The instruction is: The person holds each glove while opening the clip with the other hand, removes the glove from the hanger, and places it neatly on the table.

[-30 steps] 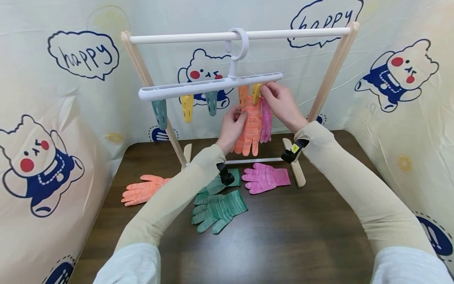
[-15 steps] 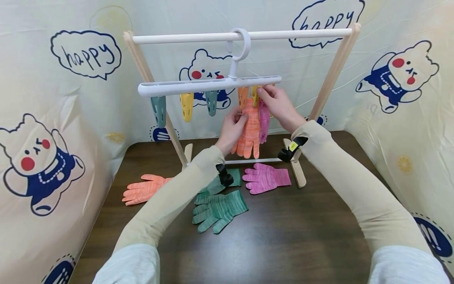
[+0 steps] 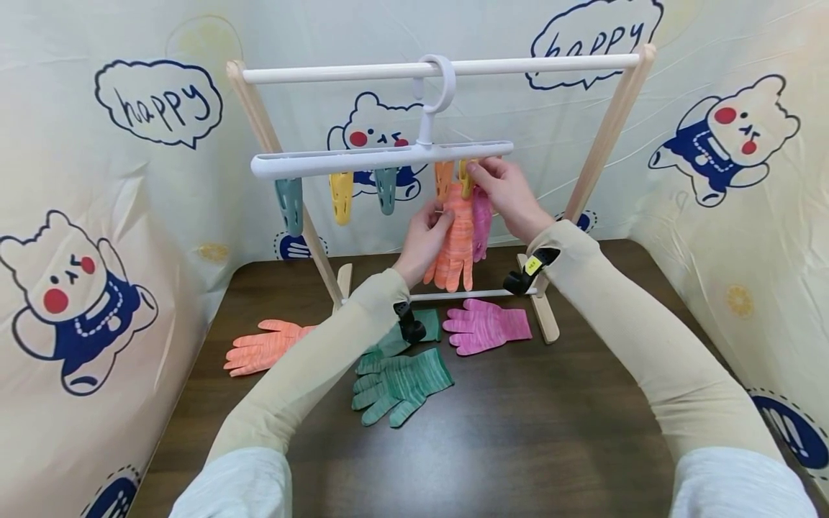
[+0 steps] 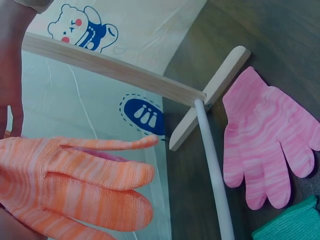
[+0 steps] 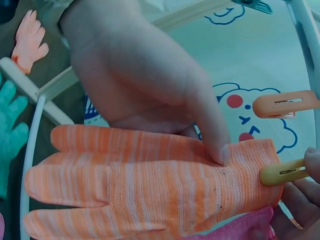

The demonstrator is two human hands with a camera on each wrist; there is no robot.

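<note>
An orange striped knit glove [image 3: 460,237] hangs fingers-down below the white hanger [image 3: 350,162]. My left hand [image 3: 422,241] pinches its side near the cuff, thumb in front, as the right wrist view shows. At the hanger's right part my right hand [image 3: 508,198] pinches a yellow clip [image 5: 282,173] between thumb and fingers. That clip's tip overlaps the glove's cuff edge. Beside it dangles an orange clip [image 5: 285,104], apart from the glove. Behind the orange glove hangs a pink glove [image 3: 481,223], its top hidden by my right hand.
A rack with a white rod [image 3: 337,73] carries the hanger. Teal clips, one a teal clip [image 3: 289,207], and another yellow clip [image 3: 341,198] hang leftward. On the table [image 3: 518,432] lie a pink glove [image 3: 488,327], green gloves [image 3: 401,385] and an orange glove [image 3: 265,349].
The hanger has levelled slightly, and the held yellow clip has moved a little down and left with my right hand. The hanging orange glove sits slightly lower. Both hands keep their grips.
</note>
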